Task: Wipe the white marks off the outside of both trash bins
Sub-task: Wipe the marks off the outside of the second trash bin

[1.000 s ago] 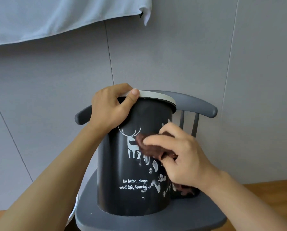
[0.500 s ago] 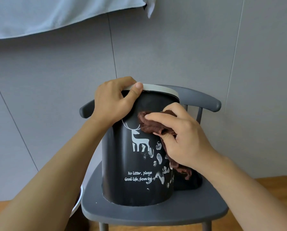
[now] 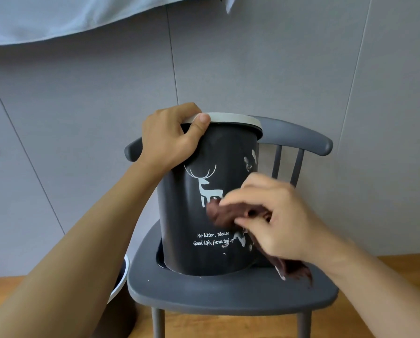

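A dark trash bin [image 3: 179,215] with a white rim, a printed deer and white lettering stands tilted on a grey chair. My left hand [image 3: 170,137] grips its rim at the top left, thumb over the front. My right hand [image 3: 274,220] holds a dark brown cloth [image 3: 226,213] against the bin's right front, over the deer's legs. White smears [image 3: 243,240] show below the cloth and another white smear [image 3: 249,163] sits near the upper right side. A second bin [image 3: 121,284] with a white rim stands on the floor at the lower left, mostly hidden by my left arm.
The grey chair [image 3: 228,293] has a curved backrest [image 3: 301,137] with spindles behind the bin. A grey panelled wall [image 3: 82,118] is close behind. Light fabric [image 3: 57,15] hangs at the top left. The floor [image 3: 399,269] is wood.
My right hand has swept the cloth down the bin's front, from near the rim to the deer's legs. The left hand keeps its grip on the rim.
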A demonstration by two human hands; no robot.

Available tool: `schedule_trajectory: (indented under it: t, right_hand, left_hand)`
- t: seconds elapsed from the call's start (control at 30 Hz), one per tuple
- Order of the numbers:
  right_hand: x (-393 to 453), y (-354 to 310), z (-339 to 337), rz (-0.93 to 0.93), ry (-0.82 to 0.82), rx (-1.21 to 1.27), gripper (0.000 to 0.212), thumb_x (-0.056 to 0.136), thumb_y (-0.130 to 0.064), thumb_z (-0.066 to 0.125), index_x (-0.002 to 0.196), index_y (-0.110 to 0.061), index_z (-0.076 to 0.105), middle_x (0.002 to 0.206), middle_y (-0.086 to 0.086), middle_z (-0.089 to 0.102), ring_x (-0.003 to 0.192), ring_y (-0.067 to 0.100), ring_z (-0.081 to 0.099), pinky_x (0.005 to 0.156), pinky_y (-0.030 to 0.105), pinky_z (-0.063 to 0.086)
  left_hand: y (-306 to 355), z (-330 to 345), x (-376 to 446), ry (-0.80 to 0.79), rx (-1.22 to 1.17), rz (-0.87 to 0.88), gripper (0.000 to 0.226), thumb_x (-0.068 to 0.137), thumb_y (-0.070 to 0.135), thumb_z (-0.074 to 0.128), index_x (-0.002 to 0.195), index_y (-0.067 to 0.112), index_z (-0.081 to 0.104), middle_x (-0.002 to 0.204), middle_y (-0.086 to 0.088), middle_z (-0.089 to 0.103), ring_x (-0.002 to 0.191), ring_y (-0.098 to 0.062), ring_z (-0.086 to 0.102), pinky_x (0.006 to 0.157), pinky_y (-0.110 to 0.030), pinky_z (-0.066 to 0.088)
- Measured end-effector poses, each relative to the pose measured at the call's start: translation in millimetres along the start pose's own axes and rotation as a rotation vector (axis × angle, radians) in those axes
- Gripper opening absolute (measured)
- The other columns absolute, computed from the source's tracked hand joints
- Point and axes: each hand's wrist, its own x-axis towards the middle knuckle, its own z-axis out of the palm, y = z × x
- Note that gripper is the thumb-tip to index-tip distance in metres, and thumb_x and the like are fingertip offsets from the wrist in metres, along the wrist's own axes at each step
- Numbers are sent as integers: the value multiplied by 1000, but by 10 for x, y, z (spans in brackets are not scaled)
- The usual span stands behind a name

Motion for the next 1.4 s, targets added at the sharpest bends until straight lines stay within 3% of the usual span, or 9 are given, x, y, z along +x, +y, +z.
schedule_trajectory:
  t: [0.1,0.23,0.33,0.6,0.8,1.03,1.13,1.23,1.4]
  right_hand:
    - [88,53,-72,4,275,-41,37,81,-8,73,114,-23,79,97,-11,59,87,12,64,75,26,52]
    - [118,94,-64,20,359,-64,37,83,-8,72,117,-20,78,98,-3,60,87,13,63,75,27,52]
    - [136,95,-7,16,321,-68,42,84,-4,72,120,-24,77,100,-2,59,87,18,63,73,35,54]
    - [345,132,91,17,221,-214,51,89,-5,74,130,-35,69,114,-5,56,101,23,61,75,48,57]
    - [380,192,196,6,151,-226,52,78,3,76,121,-27,75,104,-4,60,88,24,63,68,42,56]
    - [-65,46,235,-101,-122,-204,55,68,0,58,110,-31,75,94,-9,58,73,17,56,57,37,51]
    - [82,42,148,-66,-11,-105,41,80,-5,64,111,-28,77,96,-9,58,78,14,60,63,39,53]
    - [408,77,76,-4,146,-129,40,83,-7,74,118,-27,76,102,-5,58,87,21,64,74,44,56]
    - [529,55,126,52,26,-195,45,83,-2,73,116,-32,76,100,-3,57,85,27,62,71,45,56]
  left_hand:
    - [-69,-10,14,34,-20,-40,31,92,50,47,81,26,63,62,8,53,68,-20,53,67,-35,41]
    - [-127,6,64,46,-40,-57,28,93,50,47,81,29,61,62,16,55,70,-17,52,67,-35,41]
    - [-136,41,111,30,-56,-36,24,94,49,48,76,34,55,59,18,53,66,-14,46,63,-32,35]
    - [-210,199,255,-42,-35,-26,27,93,51,44,79,33,58,65,9,55,74,-21,54,68,-36,41]
    - [-335,307,367,-59,-11,-68,37,93,52,43,81,22,60,66,3,54,75,-25,54,66,-36,39]
    - [-358,309,378,-67,-17,-78,42,92,52,43,85,15,61,73,-7,57,78,-28,55,67,-37,40]
    - [-304,308,376,-64,-8,-56,39,92,53,43,84,20,62,72,-2,59,78,-27,56,71,-40,44]
    - [-278,308,377,-61,2,-41,41,92,54,42,84,18,62,71,-1,58,77,-27,56,69,-39,43]
    - [-321,301,386,-70,29,-61,45,91,55,41,88,16,62,72,-3,59,77,-28,56,68,-39,42]
